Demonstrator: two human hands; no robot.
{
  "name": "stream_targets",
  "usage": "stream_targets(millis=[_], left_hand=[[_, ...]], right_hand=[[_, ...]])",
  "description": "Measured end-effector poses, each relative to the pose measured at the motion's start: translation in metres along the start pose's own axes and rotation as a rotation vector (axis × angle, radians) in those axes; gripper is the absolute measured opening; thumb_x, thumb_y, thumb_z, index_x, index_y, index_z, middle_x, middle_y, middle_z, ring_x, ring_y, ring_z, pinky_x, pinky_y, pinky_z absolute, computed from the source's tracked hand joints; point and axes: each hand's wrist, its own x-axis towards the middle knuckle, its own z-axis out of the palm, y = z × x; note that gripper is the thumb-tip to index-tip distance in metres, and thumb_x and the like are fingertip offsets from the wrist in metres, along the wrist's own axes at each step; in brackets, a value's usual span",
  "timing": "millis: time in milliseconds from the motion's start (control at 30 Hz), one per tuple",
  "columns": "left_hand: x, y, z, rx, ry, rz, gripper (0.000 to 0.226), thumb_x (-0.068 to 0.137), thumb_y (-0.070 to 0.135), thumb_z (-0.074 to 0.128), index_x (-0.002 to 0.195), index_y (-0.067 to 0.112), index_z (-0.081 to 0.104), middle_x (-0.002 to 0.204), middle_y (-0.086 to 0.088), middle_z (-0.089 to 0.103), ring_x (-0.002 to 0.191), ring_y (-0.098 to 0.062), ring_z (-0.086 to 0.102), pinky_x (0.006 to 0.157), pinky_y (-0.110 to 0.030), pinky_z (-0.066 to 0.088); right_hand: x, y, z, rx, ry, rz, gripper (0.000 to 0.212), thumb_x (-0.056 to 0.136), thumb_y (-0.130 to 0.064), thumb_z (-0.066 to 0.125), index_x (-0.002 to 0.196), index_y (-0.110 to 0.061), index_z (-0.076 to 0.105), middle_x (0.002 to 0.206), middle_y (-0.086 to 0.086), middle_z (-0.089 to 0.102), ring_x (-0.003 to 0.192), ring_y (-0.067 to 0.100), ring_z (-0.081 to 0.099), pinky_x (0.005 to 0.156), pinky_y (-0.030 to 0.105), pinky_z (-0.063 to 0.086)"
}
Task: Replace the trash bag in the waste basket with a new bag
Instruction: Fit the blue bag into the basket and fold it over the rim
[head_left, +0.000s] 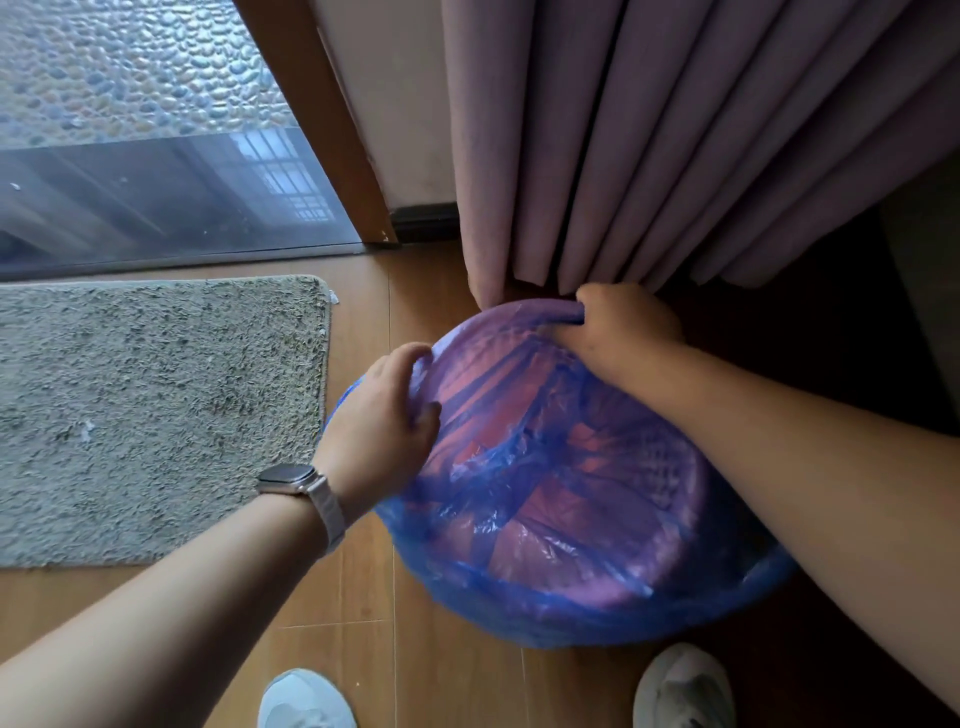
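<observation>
A round pink waste basket (524, 312) stands on the wooden floor below me, lined with a translucent blue trash bag (550, 525) whose edge is folded down over the near rim and outer wall. My left hand (384, 415), with a watch on the wrist, grips the bag's edge over the basket's left rim. My right hand (618, 327) grips the bag's edge at the far rim, fingers curled over it. The basket's inside shows pink through the wrinkled plastic.
A grey shaggy mat (156, 415) lies on the floor to the left. Mauve curtains (675, 130) hang just behind the basket. A glass door with a wooden frame (322, 119) is at the back left. My two white shoes (306, 701) stand at the bottom edge.
</observation>
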Motion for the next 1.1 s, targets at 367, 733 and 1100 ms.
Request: stream_targets(millis=[367, 733, 1100], left_hand=[[-0.046, -0.005, -0.027, 0.132, -0.01, -0.003, 0.05, 0.079, 0.056, 0.048, 0.112, 0.019, 0.055, 0.106, -0.003, 0.056, 0.101, -0.026, 0.056, 0.089, -0.04, 0.048], [-0.046, -0.026, -0.009, 0.034, -0.066, 0.11, 0.04, 0.082, 0.049, 0.055, 0.103, 0.015, 0.056, 0.104, 0.0, 0.058, 0.098, -0.021, 0.055, 0.085, -0.031, 0.042], [-0.014, -0.024, -0.012, -0.212, 0.023, 0.052, 0.037, 0.077, 0.051, 0.059, 0.106, 0.028, 0.059, 0.094, 0.01, 0.061, 0.076, -0.006, 0.059, 0.071, -0.029, 0.052]], right_hand=[[-0.048, -0.016, -0.008, -0.113, 0.262, -0.465, 0.045, 0.071, -0.034, 0.063, 0.11, -0.013, 0.057, 0.109, 0.013, 0.056, 0.098, 0.037, 0.056, 0.079, 0.044, 0.044], [-0.019, -0.094, 0.029, -0.34, -0.052, -1.029, 0.038, 0.075, -0.053, 0.069, 0.091, -0.019, 0.059, 0.09, 0.007, 0.057, 0.084, 0.03, 0.056, 0.064, 0.039, 0.041], [-0.011, -0.032, 0.017, -0.119, -0.093, -0.367, 0.054, 0.078, -0.076, 0.041, 0.064, -0.024, 0.036, 0.079, 0.001, 0.052, 0.086, 0.031, 0.061, 0.061, 0.033, 0.033]])
